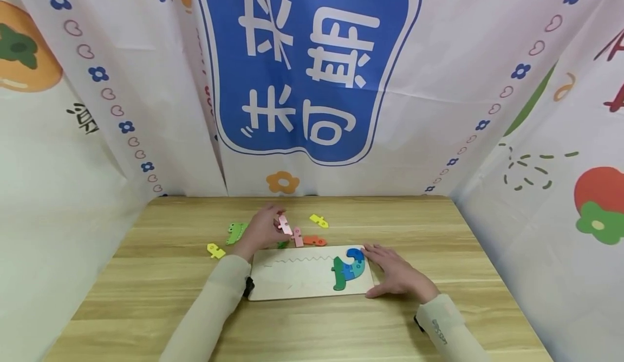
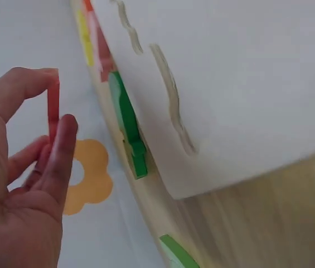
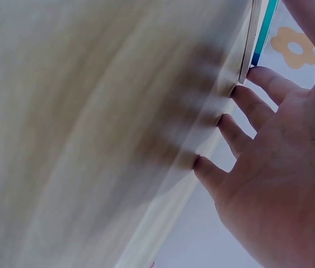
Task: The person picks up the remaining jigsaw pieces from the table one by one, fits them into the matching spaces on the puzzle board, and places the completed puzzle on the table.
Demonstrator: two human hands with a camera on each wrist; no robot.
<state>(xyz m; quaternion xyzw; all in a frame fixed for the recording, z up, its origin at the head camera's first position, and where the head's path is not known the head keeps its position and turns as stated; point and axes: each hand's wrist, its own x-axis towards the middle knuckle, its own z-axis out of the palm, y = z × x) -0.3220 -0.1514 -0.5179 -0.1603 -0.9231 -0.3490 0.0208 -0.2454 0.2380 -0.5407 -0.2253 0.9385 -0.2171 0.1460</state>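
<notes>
My left hand (image 1: 263, 229) pinches a small pink puzzle piece (image 1: 285, 224) above the table, just beyond the board's far left part. In the left wrist view, thumb and fingertip grip this pink piece (image 2: 53, 106) on edge. A pale wooden puzzle board (image 1: 297, 283) lies flat, with a wavy groove across it. Joined blue and green pieces (image 1: 348, 271) sit at its right end, forming a curled tail shape. My right hand (image 1: 400, 275) rests at the board's right edge, fingers spread and loosely straight. In the right wrist view, its fingertips touch the tabletop and board edge.
Beyond the board lie another pink piece (image 1: 298, 237), an orange piece (image 1: 314, 240), a yellow piece (image 1: 319, 220) and a dark green piece (image 1: 283, 244). A green frog-like head piece (image 1: 235, 233) and a second yellow piece (image 1: 215, 251) lie left. Printed cloth surrounds the wooden table (image 1: 390, 329).
</notes>
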